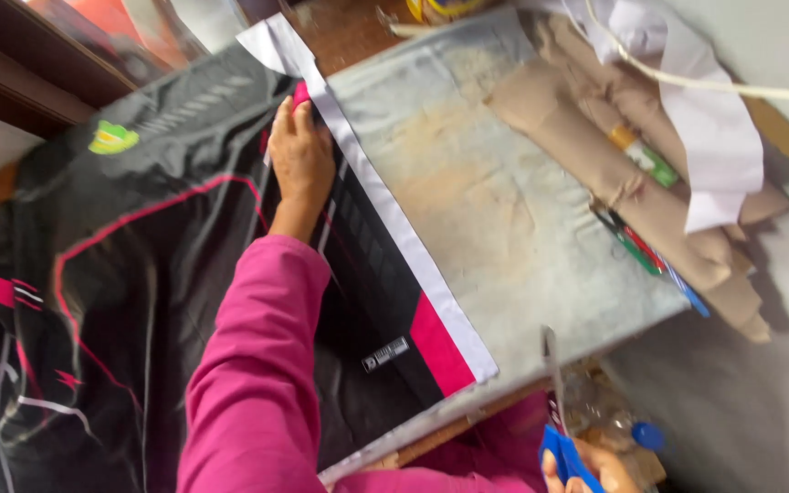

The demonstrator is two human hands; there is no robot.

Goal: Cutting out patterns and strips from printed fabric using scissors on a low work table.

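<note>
My left hand (pixel 301 155), in a pink sleeve, lies flat on a black garment (pixel 120 274) with pink lines and a green logo. Its fingertips reach the garment's top edge beside a white-edged black and pink plastic bag (pixel 394 274). The bag's white strip (pixel 385 201) runs diagonally across the grey worn table top (pixel 468 183). At the bottom edge, my right hand (pixel 591 470) grips the blue handles of a pair of scissors (pixel 554 383). Their blades point up over the table's near edge. Only part of this hand shows.
Crumpled brown paper (pixel 614 173) and white paper (pixel 714 137) lie at the table's right side, with a green glue stick (pixel 646 155) and several pens (pixel 641 246). A white cord (pixel 732 87) crosses above. A blue-capped bottle (pixel 647 435) sits below the table edge.
</note>
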